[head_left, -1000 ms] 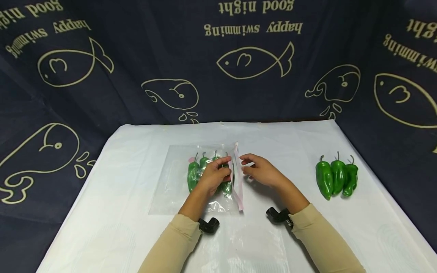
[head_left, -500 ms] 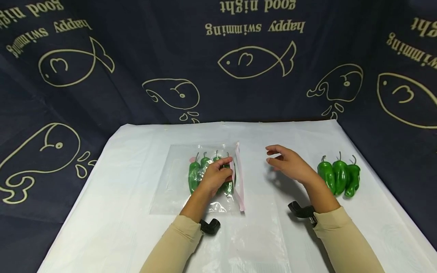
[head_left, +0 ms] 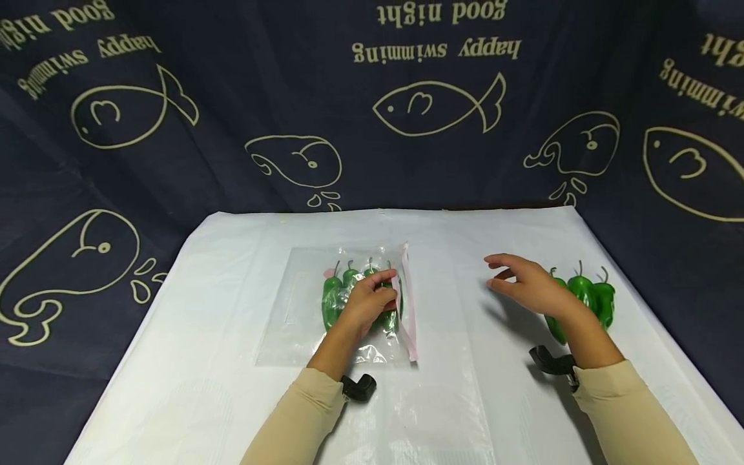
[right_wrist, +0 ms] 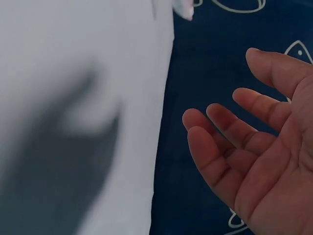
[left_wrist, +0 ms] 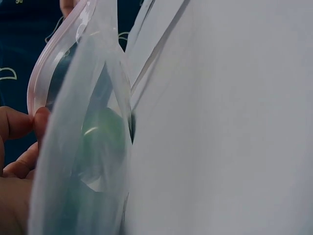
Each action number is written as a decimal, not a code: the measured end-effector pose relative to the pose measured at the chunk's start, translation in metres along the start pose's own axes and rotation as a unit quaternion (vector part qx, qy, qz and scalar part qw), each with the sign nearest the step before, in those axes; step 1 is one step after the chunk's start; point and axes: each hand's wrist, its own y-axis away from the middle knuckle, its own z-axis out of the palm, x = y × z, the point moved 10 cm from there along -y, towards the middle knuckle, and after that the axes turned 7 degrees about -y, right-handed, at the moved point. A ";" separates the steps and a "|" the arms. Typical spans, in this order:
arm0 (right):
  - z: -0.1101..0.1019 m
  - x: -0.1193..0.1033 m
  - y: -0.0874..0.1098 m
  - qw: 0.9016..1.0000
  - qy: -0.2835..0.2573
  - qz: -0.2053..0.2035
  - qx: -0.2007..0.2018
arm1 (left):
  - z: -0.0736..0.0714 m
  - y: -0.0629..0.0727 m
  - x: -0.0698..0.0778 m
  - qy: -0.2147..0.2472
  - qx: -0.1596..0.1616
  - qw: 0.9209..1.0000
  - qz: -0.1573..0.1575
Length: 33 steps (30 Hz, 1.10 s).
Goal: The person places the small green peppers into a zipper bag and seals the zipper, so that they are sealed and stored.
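A clear zip bag with a pink strip along its mouth lies mid-table, its mouth facing right. Several green peppers are inside it, stems pointing to the back. My left hand pinches the upper layer at the mouth; in the left wrist view the thumb and a finger hold the pink-edged film. Raised over the table to the right, my right hand has loosely bent fingers and holds nothing, as the right wrist view of the palm also shows. Loose green peppers lie behind its wrist, partly hidden.
The table has a white cover. Dark blue cloth with fish and whale drawings hangs behind and at both sides. Black wrist cameras sit on both wrists. Another clear plastic sheet lies at the table's front.
My right hand has moved away from the bag's mouth toward the right and now partly covers the loose peppers. The left hand keeps its hold on the bag in the same place.
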 end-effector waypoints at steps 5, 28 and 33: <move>-0.010 0.016 0.010 1.000 0.022 0.011 0.008 | 0.000 0.000 0.000 0.001 -0.001 1.000 0.004; -0.060 0.077 0.035 0.978 0.186 0.084 0.039 | 0.000 0.000 0.000 0.000 -0.001 1.000 0.007; -0.061 0.082 0.037 0.974 0.197 0.102 0.042 | 0.000 0.000 -0.001 0.004 -0.003 1.000 0.006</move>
